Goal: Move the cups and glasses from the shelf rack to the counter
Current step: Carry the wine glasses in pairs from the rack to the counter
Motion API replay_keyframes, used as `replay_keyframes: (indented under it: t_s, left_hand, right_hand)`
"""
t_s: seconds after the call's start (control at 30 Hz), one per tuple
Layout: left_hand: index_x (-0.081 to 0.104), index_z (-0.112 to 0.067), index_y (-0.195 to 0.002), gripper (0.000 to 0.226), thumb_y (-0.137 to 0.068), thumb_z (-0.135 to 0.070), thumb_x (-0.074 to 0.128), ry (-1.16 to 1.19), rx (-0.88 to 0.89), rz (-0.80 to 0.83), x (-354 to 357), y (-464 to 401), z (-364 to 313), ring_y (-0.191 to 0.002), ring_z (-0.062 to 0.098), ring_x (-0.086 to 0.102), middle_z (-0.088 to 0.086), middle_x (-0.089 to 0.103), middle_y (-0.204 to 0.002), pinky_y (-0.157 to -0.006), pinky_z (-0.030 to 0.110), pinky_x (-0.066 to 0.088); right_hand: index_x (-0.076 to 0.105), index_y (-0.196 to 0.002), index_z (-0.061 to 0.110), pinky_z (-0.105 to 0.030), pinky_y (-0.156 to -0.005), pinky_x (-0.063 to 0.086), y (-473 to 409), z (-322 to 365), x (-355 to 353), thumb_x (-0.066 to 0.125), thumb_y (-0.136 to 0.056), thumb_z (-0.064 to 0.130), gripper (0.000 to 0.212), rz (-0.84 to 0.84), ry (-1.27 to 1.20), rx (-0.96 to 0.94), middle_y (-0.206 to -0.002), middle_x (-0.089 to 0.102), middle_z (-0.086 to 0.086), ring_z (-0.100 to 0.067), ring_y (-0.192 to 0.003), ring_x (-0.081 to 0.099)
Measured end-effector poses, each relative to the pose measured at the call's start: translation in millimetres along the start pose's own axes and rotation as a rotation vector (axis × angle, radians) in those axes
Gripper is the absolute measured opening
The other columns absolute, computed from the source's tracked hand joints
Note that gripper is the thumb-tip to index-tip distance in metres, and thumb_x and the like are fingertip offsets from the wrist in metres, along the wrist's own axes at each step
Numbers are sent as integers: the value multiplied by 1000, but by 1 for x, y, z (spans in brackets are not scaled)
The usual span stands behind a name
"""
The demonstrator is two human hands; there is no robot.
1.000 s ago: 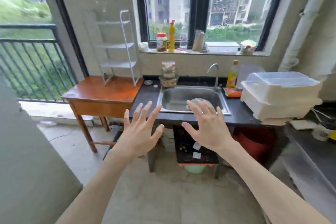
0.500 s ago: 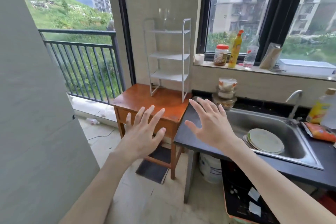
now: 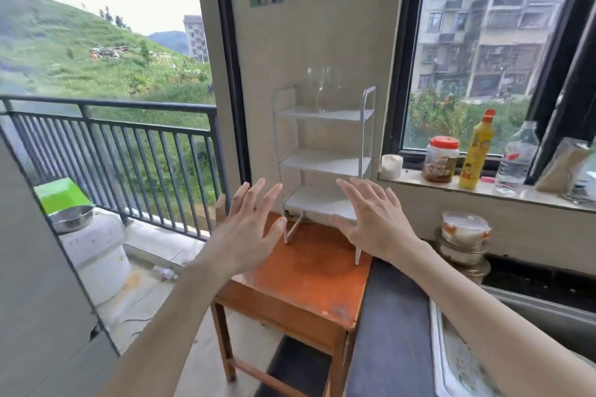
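Both my left hand (image 3: 248, 229) and right hand (image 3: 374, 219) are spread and empty; the upright wine glass (image 3: 322, 87) stands on the rack's (image 3: 325, 158) top shelf at twelve o'clock, my right marginally nearer.

- A small orange-brown wooden table (image 3: 303, 280) stands against a beige tiled wall (image 3: 322, 26).
- A black-framed window (image 3: 483, 51) faces grey apartment blocks.
- A dark metal balcony railing (image 3: 113, 138) fronts a green hillside in daylight.
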State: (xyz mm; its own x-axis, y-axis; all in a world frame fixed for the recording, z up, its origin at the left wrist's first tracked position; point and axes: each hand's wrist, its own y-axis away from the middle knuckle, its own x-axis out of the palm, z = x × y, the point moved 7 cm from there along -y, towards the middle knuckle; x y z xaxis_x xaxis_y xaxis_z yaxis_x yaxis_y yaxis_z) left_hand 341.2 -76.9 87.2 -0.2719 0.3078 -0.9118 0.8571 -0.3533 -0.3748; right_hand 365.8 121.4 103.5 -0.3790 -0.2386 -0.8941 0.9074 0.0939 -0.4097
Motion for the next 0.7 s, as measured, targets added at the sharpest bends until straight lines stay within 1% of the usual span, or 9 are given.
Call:
replay_keyframes:
  t_s: [0.17,0.3,0.4,0.47,0.53,0.63,0.7]
  left_hand:
    - [-3,-42,-143,58,-90,-53,19,58,42,-31,18,-79,34,-143,11,-13,-9,-3,-157,-115,47,-11]
    - [-1,-43,-143,64,-82,-59,15,120,124,-60,26,-155,59,-143,12,-11,-6,1,-157,-114,46,-10]
    - [1,-42,-143,62,-87,-55,23,181,170,-68,24,-216,76,-143,12,-9,-6,1,-158,-114,45,-9]
    - [3,-38,-145,61,-90,-53,26,190,198,-80,18,-253,82,-144,14,-7,-4,0,-158,-115,46,-5]
    - [6,-34,-146,62,-91,-51,28,203,246,-134,11,-284,81,-144,16,-3,-2,3,-158,-116,45,0]
    - [14,-27,-146,61,-92,-46,35,287,314,-232,1,-321,73,-142,15,9,0,13,-157,-115,39,11]
    - [17,-22,-146,61,-92,-42,40,375,334,-255,2,-344,70,-141,15,16,1,21,-155,-112,33,16]
  right_hand:
    - [19,-144,27,-45,-116,13,-83,-13,14,45,-89,48,65,-32,28,9,-153,25,-4,-22,-141,16]
    - [22,-144,23,-40,-113,18,-154,-19,13,46,-90,45,63,-143,55,39,-150,31,-4,-22,-139,23]
    - [27,-142,18,-39,-111,25,-204,-24,5,47,-91,41,60,-229,35,75,-145,38,-6,-25,-135,30]
    - [28,-142,17,-39,-108,29,-234,-29,2,49,-91,39,60,-258,1,116,-145,38,-5,-24,-134,31]
    - [27,-143,18,-40,-105,32,-261,-39,-1,50,-91,37,60,-285,-32,161,-146,36,-5,-23,-135,30]
    - [27,-142,17,-40,-103,33,-298,-54,-7,51,-90,35,61,-321,-69,210,-146,37,-8,-26,-134,33]
    - [29,-141,13,-37,-103,31,-322,-68,-9,52,-90,31,58,-347,-109,261,-143,41,-12,-29,-131,36]
